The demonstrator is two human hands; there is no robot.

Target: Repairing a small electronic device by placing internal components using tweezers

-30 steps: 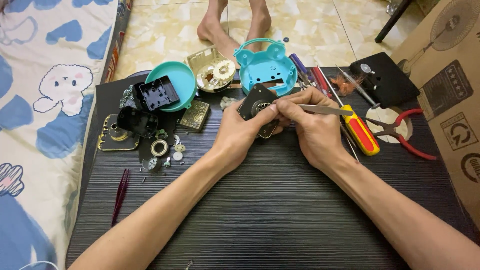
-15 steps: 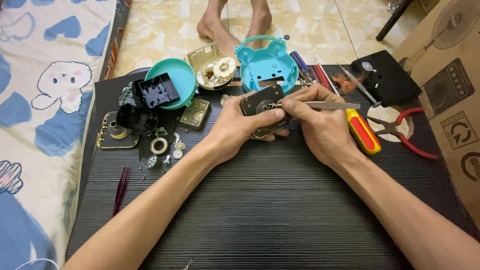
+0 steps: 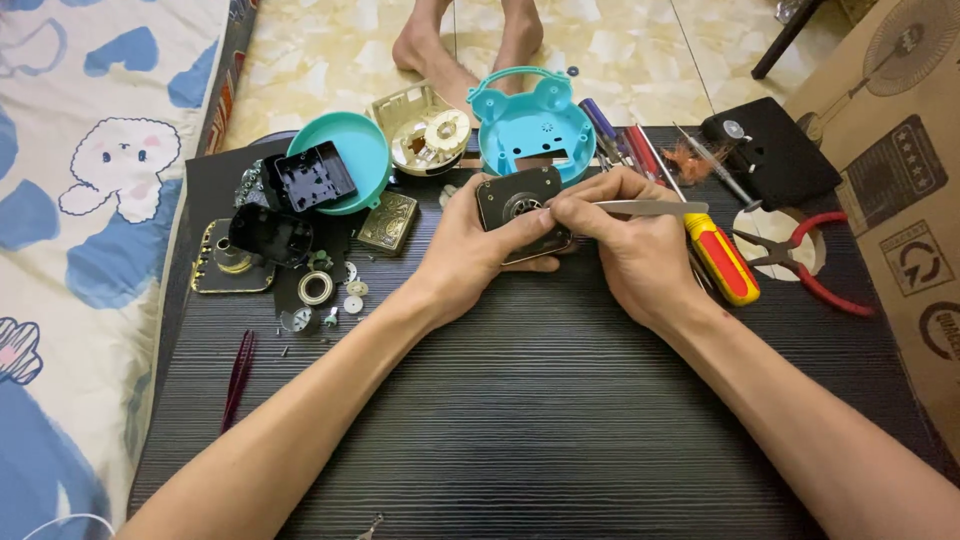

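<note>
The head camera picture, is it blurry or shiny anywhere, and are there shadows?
In the head view, the middle is sharp: the left hand, the right hand and the black clock part show clearly. Light is soft and even, with faint shadows under the arms. A pale sheen lies on the tweezers and the ribbed black table. The edges bend slightly.

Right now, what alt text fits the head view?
A left hand holds a small dark mechanism block over a black slatted table while the right hand works metal tweezers into it; teal clock shells lie behind.
</note>
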